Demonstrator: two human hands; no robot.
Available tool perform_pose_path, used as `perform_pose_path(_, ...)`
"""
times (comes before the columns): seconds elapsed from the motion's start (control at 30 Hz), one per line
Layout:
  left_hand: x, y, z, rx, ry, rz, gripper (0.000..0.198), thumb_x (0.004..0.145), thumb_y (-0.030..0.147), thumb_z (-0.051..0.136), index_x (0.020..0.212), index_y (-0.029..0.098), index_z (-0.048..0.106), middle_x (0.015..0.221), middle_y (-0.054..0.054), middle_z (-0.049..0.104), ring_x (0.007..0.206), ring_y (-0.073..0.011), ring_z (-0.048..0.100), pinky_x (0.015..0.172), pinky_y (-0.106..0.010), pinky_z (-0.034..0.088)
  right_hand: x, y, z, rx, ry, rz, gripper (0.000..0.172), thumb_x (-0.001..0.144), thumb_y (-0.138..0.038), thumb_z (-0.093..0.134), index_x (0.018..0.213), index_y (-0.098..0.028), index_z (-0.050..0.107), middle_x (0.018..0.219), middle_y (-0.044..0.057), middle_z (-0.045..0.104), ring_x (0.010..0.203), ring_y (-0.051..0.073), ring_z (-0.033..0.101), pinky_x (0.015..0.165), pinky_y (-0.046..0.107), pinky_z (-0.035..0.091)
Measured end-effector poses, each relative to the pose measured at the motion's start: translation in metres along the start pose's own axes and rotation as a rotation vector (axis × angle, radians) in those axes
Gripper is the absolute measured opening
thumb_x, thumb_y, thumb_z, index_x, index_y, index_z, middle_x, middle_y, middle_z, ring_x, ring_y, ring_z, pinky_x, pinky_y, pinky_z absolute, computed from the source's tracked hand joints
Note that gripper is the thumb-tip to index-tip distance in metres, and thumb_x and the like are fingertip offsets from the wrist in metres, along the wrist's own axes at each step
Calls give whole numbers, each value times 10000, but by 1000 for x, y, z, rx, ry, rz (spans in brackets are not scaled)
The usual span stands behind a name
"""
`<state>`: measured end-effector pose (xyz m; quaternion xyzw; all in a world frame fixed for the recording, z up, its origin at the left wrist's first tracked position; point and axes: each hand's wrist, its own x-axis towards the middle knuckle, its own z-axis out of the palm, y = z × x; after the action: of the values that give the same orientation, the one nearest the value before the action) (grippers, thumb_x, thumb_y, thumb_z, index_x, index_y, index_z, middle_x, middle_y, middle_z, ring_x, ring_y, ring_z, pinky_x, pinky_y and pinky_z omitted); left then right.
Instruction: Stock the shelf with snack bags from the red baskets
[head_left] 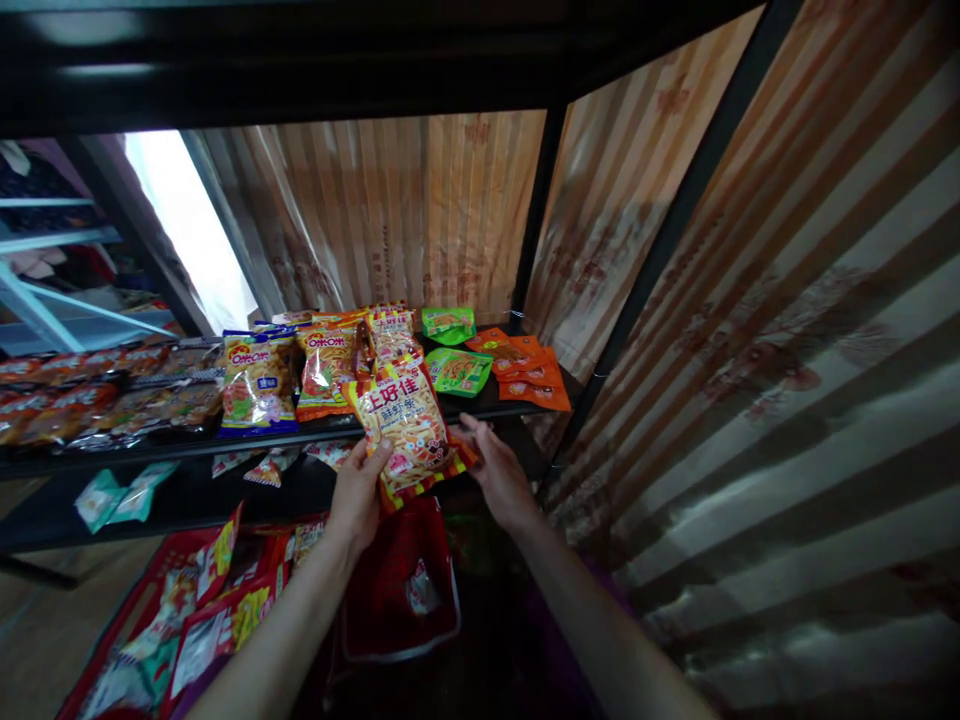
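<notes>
A red-and-yellow bag of prawn crackers [409, 430] is tilted in front of the shelf edge, its printed front facing me. My left hand [360, 490] grips its lower left side, thumb on the front and fingers behind. My right hand [495, 470] is at the bag's right edge with fingers stretched out and slightly blurred; whether the fingertips touch the bag is unclear. Behind it on the shelf stand a similar snack bag [391, 335], an orange-and-yellow snack bag [328, 365] and a blue-edged snack bag [259, 380].
Green packets [457, 370] and orange packets [529, 370] lie on the black shelf's right end. Below are a red basket [401, 640] with a small packet and another red basket [112, 640] full of snack bags. Dark posts [675, 220] and a striped curtain [787, 400] bound the right.
</notes>
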<state>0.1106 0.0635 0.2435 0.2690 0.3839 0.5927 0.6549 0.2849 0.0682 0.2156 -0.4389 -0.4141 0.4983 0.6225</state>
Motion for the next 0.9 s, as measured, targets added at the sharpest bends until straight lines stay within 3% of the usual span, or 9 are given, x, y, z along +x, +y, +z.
perform_pose_path(0.07,7,6,-8,14,47,26,431,631,263,776,1021,173,614,871,-50,730,810,-217,694,752,-343,556,38,-11,-10,-437,210,-224,520,791,-521,549,1196,-194,550,1195,124,606,1100,248,568,901,423,475)
perform_pose_path(0.1,11,8,-12,29,66,28,422,632,256,776,1013,171,616,861,-49,731,796,-216,696,738,-340,560,58,-18,-14,-692,244,-276,534,764,-506,587,1189,-184,557,1188,135,603,1111,270,555,915,440,454)
perform_pose_path(0.17,17,11,-18,66,84,-6,414,627,241,779,1000,165,618,837,-53,730,776,-221,699,714,-337,566,96,-31,-20,-1080,293,-224,497,755,-486,599,1125,-153,593,1063,158,647,1021,304,594,860,464,458)
perform_pose_path(0.27,25,8,-24,96,76,-77,399,621,224,782,979,160,617,817,-59,730,760,-231,701,683,-338,572,140,-40,-25,-1344,248,-48,423,783,-504,547,937,-131,671,931,182,676,922,316,629,771,423,465)
perform_pose_path(0.43,34,0,-30,98,93,-127,351,657,194,753,978,155,614,801,-67,730,752,-236,703,669,-341,575,167,-27,-35,-1206,164,86,394,791,-477,515,593,-168,656,630,93,664,657,214,636,597,291,426)
perform_pose_path(0.57,40,-1,-34,98,95,-136,355,681,188,736,1010,152,611,801,-75,730,754,-237,703,671,-345,576,167,-16,-41,-1123,176,74,402,797,-473,485,566,-176,629,499,29,602,516,148,567,516,243,371)
perform_pose_path(0.73,44,0,-34,95,90,-106,400,659,195,755,1032,166,613,824,-63,731,762,-232,703,690,-346,575,166,-22,-38,-1011,259,-57,326,781,-425,469,593,-185,585,508,-12,564,526,125,516,495,217,326)
perform_pose_path(0.9,53,-1,-26,101,64,-94,412,641,231,774,1016,162,620,816,-67,730,763,-236,702,703,-359,570,161,-52,-45,-830,305,-320,314,754,-414,479,529,-196,491,465,-48,454,483,103,423,481,217,287)
